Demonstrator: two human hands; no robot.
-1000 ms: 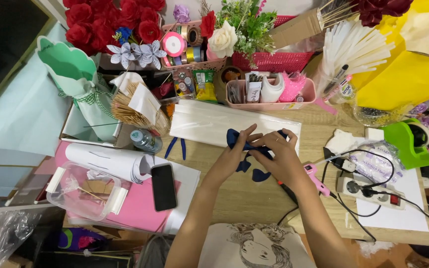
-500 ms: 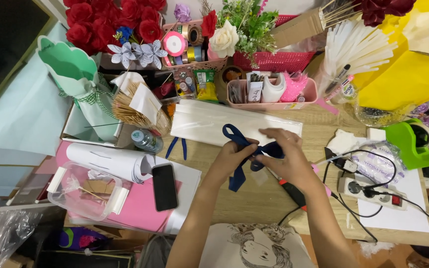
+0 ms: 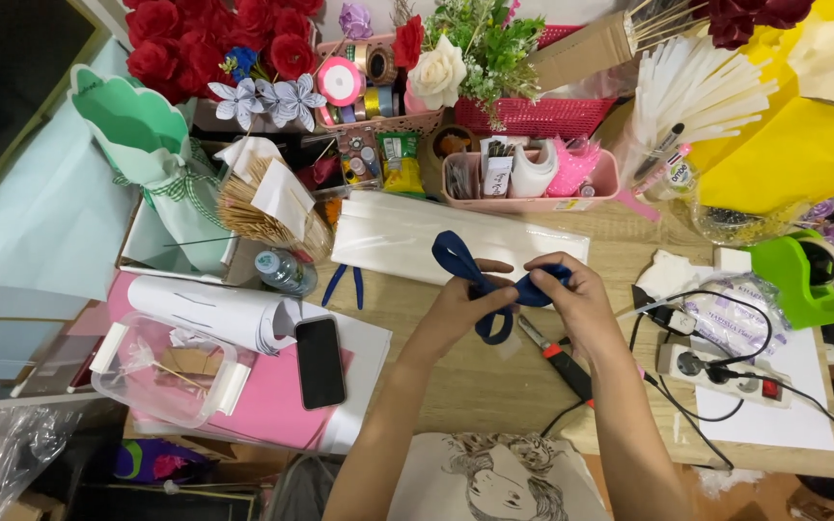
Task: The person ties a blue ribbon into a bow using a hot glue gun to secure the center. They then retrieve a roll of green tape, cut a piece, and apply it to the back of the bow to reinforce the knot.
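Head view of a craft table. A dark blue ribbon is held between the two hands above the table's middle. The left hand pinches the ribbon at the point where its loops cross, fingers closed on it. The right hand grips the ribbon's other loop, fingers curled around it. One loop rises above the left hand, over a white folded sheet; another loop hangs below, between both hands. A red-handled tool lies on the table just under the right hand. A black phone lies well to the left.
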